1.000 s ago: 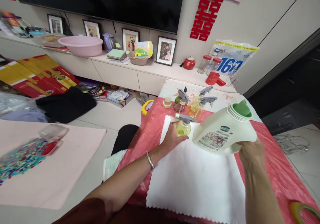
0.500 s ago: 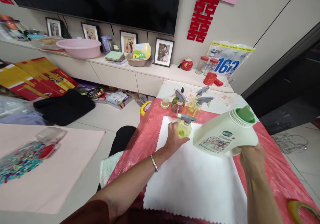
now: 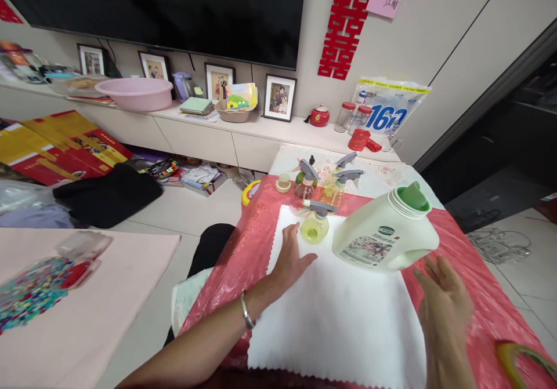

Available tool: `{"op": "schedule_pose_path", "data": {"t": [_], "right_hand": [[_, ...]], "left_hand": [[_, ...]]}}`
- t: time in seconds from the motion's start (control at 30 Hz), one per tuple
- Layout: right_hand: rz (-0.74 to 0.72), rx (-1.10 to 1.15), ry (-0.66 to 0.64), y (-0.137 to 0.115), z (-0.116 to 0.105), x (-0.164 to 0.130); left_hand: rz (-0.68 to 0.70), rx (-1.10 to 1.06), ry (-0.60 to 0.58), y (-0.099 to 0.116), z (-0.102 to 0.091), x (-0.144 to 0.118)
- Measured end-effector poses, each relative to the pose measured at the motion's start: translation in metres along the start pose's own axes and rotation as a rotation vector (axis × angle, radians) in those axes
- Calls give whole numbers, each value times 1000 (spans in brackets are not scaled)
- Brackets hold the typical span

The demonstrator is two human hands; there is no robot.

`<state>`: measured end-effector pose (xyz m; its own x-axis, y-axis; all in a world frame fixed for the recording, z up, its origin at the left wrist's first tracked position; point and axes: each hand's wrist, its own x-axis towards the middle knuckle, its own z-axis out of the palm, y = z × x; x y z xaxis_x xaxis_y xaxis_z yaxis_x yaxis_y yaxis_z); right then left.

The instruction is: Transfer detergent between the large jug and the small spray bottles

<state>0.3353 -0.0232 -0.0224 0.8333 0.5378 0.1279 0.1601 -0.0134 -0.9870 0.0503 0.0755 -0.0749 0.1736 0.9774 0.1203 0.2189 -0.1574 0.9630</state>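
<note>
Detergent jug [image 3: 385,235], smooth cream plastic with a green spout, is lying tilted at the white cloth's [image 3: 335,319] far right corner. Right hand [image 3: 444,299] is hovering just beside it, fingers spread; left hand [image 3: 289,261] is resting flat, fingers loosely apart, near 1 round yellow spray bottle [image 3: 314,224].

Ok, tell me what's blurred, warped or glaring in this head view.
Head view: lighting soft and even, no strong glare; wide-angle lens bends the wall lines and cabinet edge; right hand and the tape roll at the corner smear slightly; detergent jug, spray bottle and left hand look sharp.
</note>
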Motion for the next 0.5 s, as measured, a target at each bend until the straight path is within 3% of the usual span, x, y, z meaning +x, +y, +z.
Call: {"op": "schedule_pose_path", "data": {"t": [0.1,0.23,0.37,0.5], "right_hand": [[138,101,76,6,-15,-46],[255,73,-44,8,-18,-120],[270,26,-220,2,5,-185],[255,56,-452,-7,34,-219]], "left_hand": [[14,4,-61,1,-17,-33],[25,-13,-117,9,-37,-79],[3,-48,-170,17,-47,-106],[-23,-75,-163,24,-58,-111]]}}
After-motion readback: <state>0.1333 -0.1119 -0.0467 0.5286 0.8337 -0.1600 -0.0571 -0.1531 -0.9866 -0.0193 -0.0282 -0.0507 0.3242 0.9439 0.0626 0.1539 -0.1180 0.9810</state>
